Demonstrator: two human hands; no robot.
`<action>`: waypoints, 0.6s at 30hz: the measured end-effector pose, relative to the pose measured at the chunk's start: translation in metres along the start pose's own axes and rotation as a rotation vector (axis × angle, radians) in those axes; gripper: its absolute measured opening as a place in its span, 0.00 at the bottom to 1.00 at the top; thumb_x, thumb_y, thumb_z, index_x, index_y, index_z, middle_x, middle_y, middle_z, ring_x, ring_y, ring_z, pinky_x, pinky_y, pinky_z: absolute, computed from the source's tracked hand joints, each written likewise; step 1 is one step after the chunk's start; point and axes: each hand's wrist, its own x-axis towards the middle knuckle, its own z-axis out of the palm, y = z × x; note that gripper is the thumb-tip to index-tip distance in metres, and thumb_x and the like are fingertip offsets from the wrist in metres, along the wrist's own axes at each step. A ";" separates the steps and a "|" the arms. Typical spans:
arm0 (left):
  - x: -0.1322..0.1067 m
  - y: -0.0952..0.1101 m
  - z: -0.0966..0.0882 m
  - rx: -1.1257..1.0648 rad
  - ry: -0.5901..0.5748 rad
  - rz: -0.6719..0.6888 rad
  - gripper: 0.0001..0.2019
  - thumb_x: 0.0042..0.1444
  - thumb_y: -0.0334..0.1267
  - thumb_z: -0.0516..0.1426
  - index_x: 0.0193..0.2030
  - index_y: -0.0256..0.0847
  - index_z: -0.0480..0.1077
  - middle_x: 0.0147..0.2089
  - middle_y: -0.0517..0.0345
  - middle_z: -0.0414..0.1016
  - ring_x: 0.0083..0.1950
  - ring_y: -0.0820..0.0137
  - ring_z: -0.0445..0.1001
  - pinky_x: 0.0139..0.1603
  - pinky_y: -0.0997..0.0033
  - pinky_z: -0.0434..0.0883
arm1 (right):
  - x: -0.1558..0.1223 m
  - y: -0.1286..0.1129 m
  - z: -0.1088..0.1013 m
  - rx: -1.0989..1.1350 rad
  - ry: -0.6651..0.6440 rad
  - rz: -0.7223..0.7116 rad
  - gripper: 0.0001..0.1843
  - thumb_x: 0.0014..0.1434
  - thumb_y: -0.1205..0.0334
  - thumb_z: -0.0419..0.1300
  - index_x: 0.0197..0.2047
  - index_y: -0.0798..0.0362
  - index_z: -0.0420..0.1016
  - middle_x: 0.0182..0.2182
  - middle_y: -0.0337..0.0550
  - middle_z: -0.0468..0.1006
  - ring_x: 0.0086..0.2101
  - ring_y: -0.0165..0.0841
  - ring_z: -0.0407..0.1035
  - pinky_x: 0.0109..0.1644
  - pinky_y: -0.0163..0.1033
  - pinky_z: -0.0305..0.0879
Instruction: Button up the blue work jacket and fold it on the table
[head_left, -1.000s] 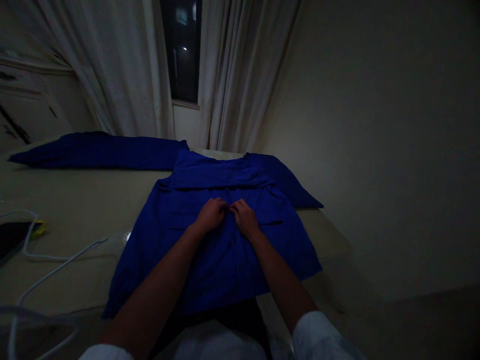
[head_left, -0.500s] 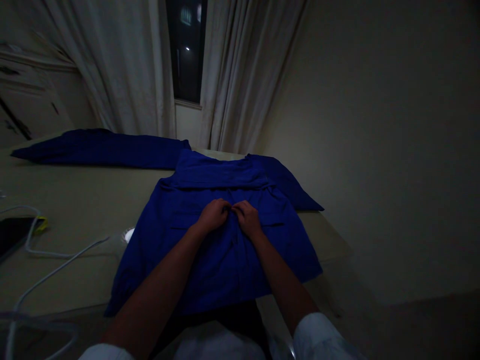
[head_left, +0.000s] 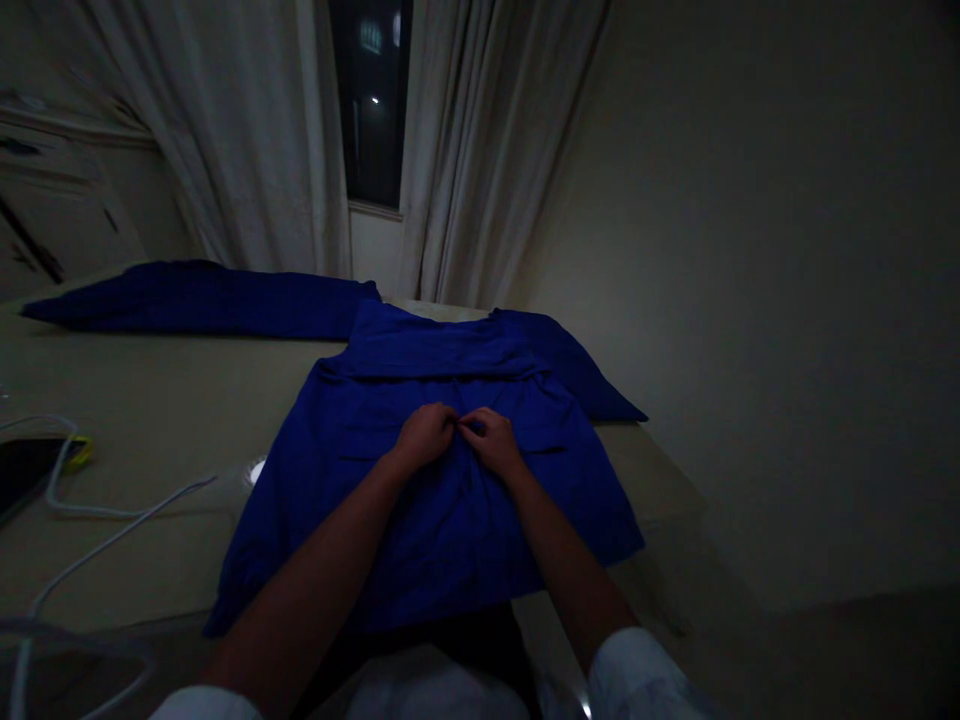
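Note:
A blue jacket (head_left: pixel 442 350) lies spread on the table, its collar end away from me and its hem towards me. One sleeve stretches out to the far left, the other angles off to the right. At the middle of its front, my left hand (head_left: pixel 427 432) pinches the cloth along the centre opening. Right beside it, my right hand (head_left: pixel 489 440) pinches the same edge, fingertips almost touching those of the left. Whatever small part sits between the fingertips is hidden in the dim light.
On the pale table (head_left: pixel 165 400) at left lie a dark phone-like object (head_left: pixel 30 465) with a yellow edge and a white cable (head_left: pixel 112 510). A small bright round thing (head_left: pixel 257 471) is beside the jacket. Curtains (head_left: pixel 262 130) and a dark window (head_left: pixel 375 110) stand behind; a wall rises at right.
Both hands stay at the jacket's centre opening. The fingertips have shifted slightly towards me, and the right fingers are a little more bent. The jacket lies almost unchanged.

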 end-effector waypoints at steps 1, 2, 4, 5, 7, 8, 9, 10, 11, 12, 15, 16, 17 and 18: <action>0.000 0.000 0.000 0.001 0.002 -0.003 0.18 0.63 0.30 0.52 0.50 0.45 0.82 0.51 0.53 0.84 0.53 0.62 0.80 0.57 0.67 0.73 | 0.000 0.000 0.000 0.004 -0.009 0.003 0.05 0.61 0.66 0.66 0.39 0.50 0.84 0.39 0.44 0.84 0.41 0.36 0.78 0.48 0.39 0.72; 0.000 0.000 0.001 0.003 0.004 -0.005 0.18 0.63 0.30 0.52 0.50 0.45 0.82 0.51 0.52 0.84 0.53 0.62 0.80 0.57 0.67 0.73 | 0.000 -0.001 0.000 0.008 -0.018 0.005 0.05 0.60 0.67 0.67 0.39 0.50 0.84 0.39 0.44 0.84 0.41 0.36 0.78 0.47 0.39 0.72; 0.000 0.000 0.002 0.011 0.009 -0.004 0.17 0.63 0.30 0.52 0.48 0.43 0.82 0.51 0.51 0.83 0.53 0.62 0.80 0.57 0.66 0.73 | 0.001 -0.001 -0.001 0.018 -0.034 0.011 0.05 0.59 0.68 0.67 0.38 0.51 0.84 0.39 0.44 0.84 0.41 0.36 0.78 0.47 0.39 0.71; 0.001 -0.001 0.002 0.014 0.012 -0.004 0.17 0.63 0.29 0.52 0.48 0.43 0.82 0.50 0.51 0.83 0.53 0.62 0.80 0.57 0.66 0.73 | 0.001 -0.002 -0.001 0.026 -0.041 0.016 0.06 0.58 0.69 0.66 0.38 0.51 0.84 0.39 0.44 0.83 0.41 0.35 0.78 0.47 0.38 0.71; 0.001 -0.001 0.003 0.020 0.015 0.000 0.17 0.62 0.29 0.51 0.46 0.42 0.81 0.50 0.50 0.82 0.53 0.62 0.79 0.57 0.66 0.72 | 0.001 -0.002 -0.002 0.055 -0.051 0.039 0.06 0.57 0.69 0.65 0.37 0.51 0.83 0.39 0.43 0.83 0.39 0.34 0.77 0.45 0.38 0.71; 0.001 -0.001 0.003 0.022 0.017 0.001 0.17 0.62 0.28 0.51 0.46 0.41 0.81 0.50 0.50 0.81 0.53 0.62 0.79 0.58 0.66 0.72 | 0.001 -0.003 -0.002 0.077 -0.059 0.062 0.06 0.57 0.69 0.65 0.37 0.51 0.83 0.38 0.42 0.83 0.36 0.33 0.76 0.43 0.37 0.70; 0.001 0.000 0.003 0.022 0.019 0.003 0.17 0.62 0.28 0.51 0.46 0.41 0.81 0.50 0.50 0.81 0.53 0.63 0.79 0.58 0.66 0.72 | 0.001 -0.003 -0.002 0.105 -0.070 0.093 0.06 0.57 0.68 0.65 0.38 0.52 0.82 0.38 0.42 0.83 0.33 0.31 0.75 0.39 0.36 0.69; 0.001 0.000 0.003 0.023 0.020 0.004 0.17 0.62 0.27 0.51 0.46 0.41 0.81 0.51 0.50 0.80 0.53 0.63 0.78 0.58 0.66 0.72 | 0.000 -0.003 -0.002 0.139 -0.083 0.128 0.06 0.56 0.67 0.64 0.39 0.52 0.81 0.38 0.41 0.83 0.29 0.29 0.72 0.36 0.35 0.68; 0.000 0.000 0.003 0.023 0.021 0.004 0.17 0.62 0.27 0.50 0.47 0.40 0.80 0.51 0.50 0.80 0.53 0.63 0.78 0.58 0.66 0.72 | 0.000 -0.003 -0.001 0.174 -0.096 0.163 0.08 0.56 0.66 0.64 0.41 0.52 0.80 0.38 0.40 0.82 0.26 0.28 0.70 0.33 0.34 0.66; 0.000 0.000 0.004 0.023 0.023 0.003 0.17 0.62 0.27 0.50 0.47 0.40 0.80 0.51 0.49 0.80 0.53 0.63 0.78 0.58 0.65 0.72 | 0.000 -0.004 -0.001 0.205 -0.105 0.188 0.09 0.56 0.66 0.63 0.42 0.52 0.79 0.38 0.39 0.82 0.24 0.26 0.67 0.30 0.33 0.64; -0.002 0.000 0.004 0.027 0.029 -0.004 0.16 0.62 0.26 0.50 0.45 0.39 0.79 0.49 0.48 0.80 0.53 0.61 0.78 0.58 0.63 0.72 | 0.001 -0.005 0.001 0.216 -0.106 0.172 0.13 0.55 0.69 0.60 0.44 0.51 0.77 0.40 0.38 0.80 0.25 0.26 0.67 0.32 0.33 0.65; -0.002 0.000 0.004 0.034 0.030 -0.005 0.16 0.62 0.26 0.50 0.44 0.38 0.79 0.49 0.48 0.81 0.53 0.60 0.78 0.58 0.61 0.72 | 0.001 -0.005 0.001 0.194 -0.091 0.143 0.14 0.54 0.70 0.59 0.44 0.51 0.77 0.40 0.39 0.80 0.28 0.28 0.68 0.35 0.34 0.66; -0.002 0.002 0.003 0.040 0.038 -0.007 0.16 0.62 0.25 0.50 0.44 0.39 0.79 0.49 0.47 0.81 0.53 0.59 0.77 0.58 0.60 0.72 | 0.002 -0.005 0.001 0.169 -0.070 0.115 0.14 0.53 0.72 0.58 0.43 0.51 0.77 0.40 0.40 0.79 0.31 0.29 0.70 0.38 0.35 0.68; -0.001 0.005 0.000 0.032 0.061 -0.009 0.15 0.61 0.25 0.51 0.44 0.39 0.79 0.49 0.47 0.81 0.53 0.58 0.77 0.58 0.59 0.72 | 0.003 -0.005 0.001 0.146 -0.042 0.096 0.14 0.53 0.73 0.57 0.42 0.51 0.77 0.40 0.40 0.78 0.35 0.31 0.71 0.41 0.36 0.69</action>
